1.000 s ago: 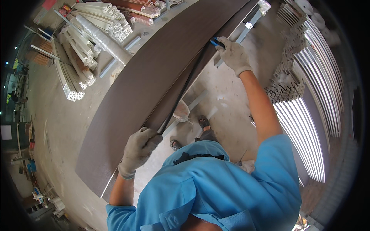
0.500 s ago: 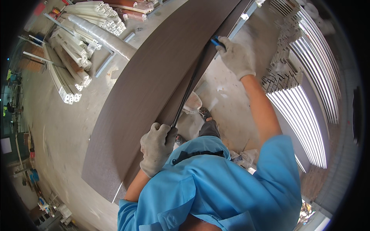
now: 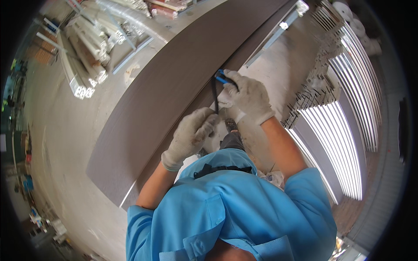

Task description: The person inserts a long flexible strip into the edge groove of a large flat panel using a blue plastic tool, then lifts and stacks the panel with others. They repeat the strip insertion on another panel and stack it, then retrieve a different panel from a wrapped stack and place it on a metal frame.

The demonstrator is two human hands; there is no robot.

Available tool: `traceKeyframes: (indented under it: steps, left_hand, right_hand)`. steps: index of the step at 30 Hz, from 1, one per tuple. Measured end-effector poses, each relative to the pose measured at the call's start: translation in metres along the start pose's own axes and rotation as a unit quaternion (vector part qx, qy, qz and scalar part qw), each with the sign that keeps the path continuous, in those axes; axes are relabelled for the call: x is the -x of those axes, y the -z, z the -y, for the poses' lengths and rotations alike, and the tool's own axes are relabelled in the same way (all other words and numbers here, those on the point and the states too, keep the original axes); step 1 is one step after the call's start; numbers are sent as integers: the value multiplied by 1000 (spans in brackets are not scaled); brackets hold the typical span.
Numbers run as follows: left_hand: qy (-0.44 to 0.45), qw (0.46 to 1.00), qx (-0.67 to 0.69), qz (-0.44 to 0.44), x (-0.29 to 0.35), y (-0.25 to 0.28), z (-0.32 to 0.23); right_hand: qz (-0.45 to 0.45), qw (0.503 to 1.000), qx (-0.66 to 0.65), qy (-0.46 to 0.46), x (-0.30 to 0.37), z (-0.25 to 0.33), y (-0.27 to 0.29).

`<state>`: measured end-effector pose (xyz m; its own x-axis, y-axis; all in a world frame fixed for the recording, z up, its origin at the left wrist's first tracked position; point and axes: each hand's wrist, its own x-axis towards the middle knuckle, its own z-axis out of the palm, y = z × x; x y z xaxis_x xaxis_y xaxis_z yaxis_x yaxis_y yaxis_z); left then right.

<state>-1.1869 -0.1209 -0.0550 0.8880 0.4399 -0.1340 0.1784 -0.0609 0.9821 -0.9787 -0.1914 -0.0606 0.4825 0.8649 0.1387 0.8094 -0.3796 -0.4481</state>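
Note:
A long dark brown panel (image 3: 170, 78) lies slantwise before me, from near my left arm up to the top of the view. Both my hands wear pale work gloves. My left hand (image 3: 190, 135) is closed around the lower end of a black flexible strip (image 3: 214, 95), beside the panel's near edge. Just to the upper right, my right hand (image 3: 249, 96) grips a small blue and black hand tool (image 3: 223, 78), whose exact kind I cannot make out. The strip runs up from my left hand to this tool. Glove fingers hide parts of both.
Stacked panels with shiny white edges (image 3: 337, 143) stand on the right. At the upper left, bundles of pale profiles (image 3: 78, 74) lie beside a wrapped roll (image 3: 135, 19). A metal support bar (image 3: 272, 37) runs along the panel's right side. My shoe (image 3: 230, 125) is on the floor below.
My right hand has come down and left with the blue tool, close to my left hand. My left hand has risen slightly. The strip no longer stretches long along the panel's edge.

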Motion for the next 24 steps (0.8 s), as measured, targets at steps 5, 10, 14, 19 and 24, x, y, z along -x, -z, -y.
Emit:
traceKeyframes:
  steps: [5, 10, 14, 19, 24]
  left_hand:
    - [85, 959, 227, 147, 90, 0, 38]
    - [115, 986, 120, 1, 213, 40, 45]
    - [250, 937, 20, -243, 271, 38, -2]
    - [107, 795, -455, -386, 260, 23, -13]
    - [33, 702, -527, -479, 247, 38, 20]
  right_hand:
    - [-23, 999, -2, 39, -1, -8, -3]
    - [-8, 999, -16, 38, -2, -7, 0]
    - [19, 999, -22, 18, -2, -11, -1]
    - [-10, 999, -18, 40, 0, -18, -9]
    - [-48, 997, -49, 43, 1, -15, -14]
